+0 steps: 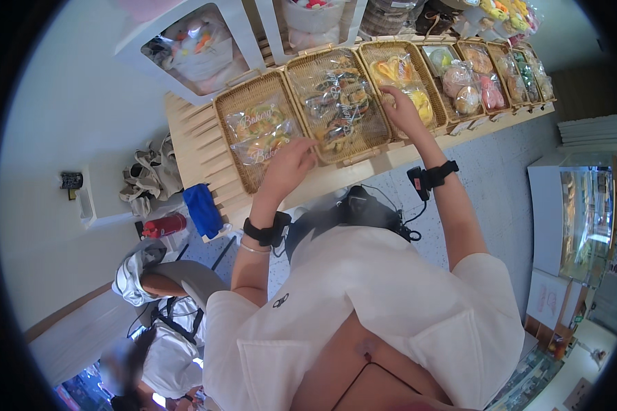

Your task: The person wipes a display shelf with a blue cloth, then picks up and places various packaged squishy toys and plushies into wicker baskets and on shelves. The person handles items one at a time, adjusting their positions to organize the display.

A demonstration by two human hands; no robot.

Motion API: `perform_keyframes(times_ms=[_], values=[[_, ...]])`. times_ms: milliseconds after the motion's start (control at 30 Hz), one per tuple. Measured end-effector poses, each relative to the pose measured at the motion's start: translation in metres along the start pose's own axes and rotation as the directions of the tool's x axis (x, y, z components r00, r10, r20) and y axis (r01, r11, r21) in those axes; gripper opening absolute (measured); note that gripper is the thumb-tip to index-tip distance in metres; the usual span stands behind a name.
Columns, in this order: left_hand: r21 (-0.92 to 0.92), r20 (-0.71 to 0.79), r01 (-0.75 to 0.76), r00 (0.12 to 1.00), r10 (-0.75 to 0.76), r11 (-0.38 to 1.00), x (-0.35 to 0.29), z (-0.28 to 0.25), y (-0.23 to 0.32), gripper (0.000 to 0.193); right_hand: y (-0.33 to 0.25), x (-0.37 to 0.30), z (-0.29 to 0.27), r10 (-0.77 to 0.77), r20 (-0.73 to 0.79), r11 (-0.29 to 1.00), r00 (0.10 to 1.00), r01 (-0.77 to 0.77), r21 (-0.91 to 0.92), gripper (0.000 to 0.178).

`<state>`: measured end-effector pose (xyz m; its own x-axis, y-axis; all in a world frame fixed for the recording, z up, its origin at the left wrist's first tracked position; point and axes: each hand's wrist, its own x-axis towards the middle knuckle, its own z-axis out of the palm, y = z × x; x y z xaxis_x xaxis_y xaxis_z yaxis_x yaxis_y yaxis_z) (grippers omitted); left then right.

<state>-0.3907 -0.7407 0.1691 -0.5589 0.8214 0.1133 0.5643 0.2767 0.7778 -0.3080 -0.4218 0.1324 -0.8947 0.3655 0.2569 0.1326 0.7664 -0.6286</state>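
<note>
Nearest, a white shirt (370,267) is seen, and a black strap is worn on each wrist, above a pale wooden table (384,162). A blue cloth item (203,211) is hung at the table's left end. Farther in, the left hand (291,168) is held at the right side of the left basket (249,181), its fingers slightly bent beside the near clear bag; whether anything is gripped cannot be told. The right hand (403,113) is placed farther off and to the right, with its fingers loosely curved over the adjoining rims of the middle basket (373,133) and the right-hand basket (421,66); whether they are closed on wicker cannot be told. In the left basket, two bagged breads (259,122) are laid one nearer than the other. Several darker bagged breads (336,96) are spread in the middle basket, and yellow bagged buns (394,70) are held in the right-hand one. More baskets are lined up to the far right. Farthest, white windowed boxes (236,27) are stood behind the left and middle baskets.
</note>
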Motion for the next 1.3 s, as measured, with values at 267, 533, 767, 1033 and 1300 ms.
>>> perform_keyframes(times_ms=[267,533,767,1033,1300], values=[[-0.062,-0.108,0.201,0.972,-0.207,0.978,0.007,0.034,0.027,0.027,0.018,0.077,0.03,-0.19,0.418,0.918,0.888,0.312,-0.245,0.039],[-0.111,-0.24,0.337,0.904,-0.355,0.935,0.001,0.07,0.041,0.027,0.009,0.115,0.031,-0.184,0.835,0.924,0.518,0.381,-0.033,0.06],[-0.259,-0.289,0.406,0.833,-0.472,0.876,-0.007,0.099,0.041,0.027,0.016,0.129,0.058,-0.321,0.944,0.946,0.08,0.082,0.315,0.039],[-0.464,-0.232,0.439,0.778,-0.584,0.769,0.0,0.101,0.039,0.027,0.036,0.118,0.014,-0.532,0.76,0.844,0.372,0.163,0.511,0.035],[-0.838,-0.152,0.241,0.758,-0.634,0.489,0.028,0.107,0.029,0.048,0.004,0.07,-0.035,-0.101,0.742,0.813,0.662,-0.375,0.446,0.033]])
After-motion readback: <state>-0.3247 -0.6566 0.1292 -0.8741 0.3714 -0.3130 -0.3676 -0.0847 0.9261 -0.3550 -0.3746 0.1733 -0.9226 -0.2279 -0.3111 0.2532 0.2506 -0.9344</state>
